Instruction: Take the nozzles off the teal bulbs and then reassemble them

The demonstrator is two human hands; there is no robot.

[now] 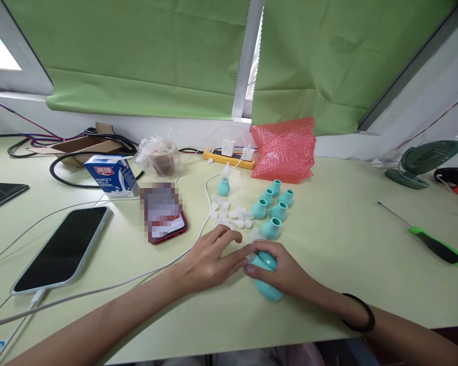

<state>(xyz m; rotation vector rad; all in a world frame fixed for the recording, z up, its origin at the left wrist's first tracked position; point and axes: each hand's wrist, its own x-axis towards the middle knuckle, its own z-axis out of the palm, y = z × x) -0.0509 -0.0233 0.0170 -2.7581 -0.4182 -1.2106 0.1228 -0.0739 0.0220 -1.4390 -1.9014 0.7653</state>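
Note:
My right hand (288, 272) is wrapped around a shiny teal squeeze bulb (267, 290) low over the near part of the table; its fingers hide part of the bulb. At the bulb's left end my left hand (213, 256) presses its fingertips together on a small translucent tip (251, 257), mostly hidden between both hands. Just beyond, several teal bulbs (272, 228) stand with their open necks up. Loose translucent tips (236, 216) lie in a pile left of them. Farther back, one teal bulb (224, 187) stands upright with a translucent tip on its neck.
A pink bubble-wrap bag (284, 152) and a yellow power strip (229, 158) are at the back. To the left are a milk carton (112, 177), a red-cased phone (166, 229) and a charging phone (63, 249). A screwdriver (431, 241) and small green fan (423, 160) are right.

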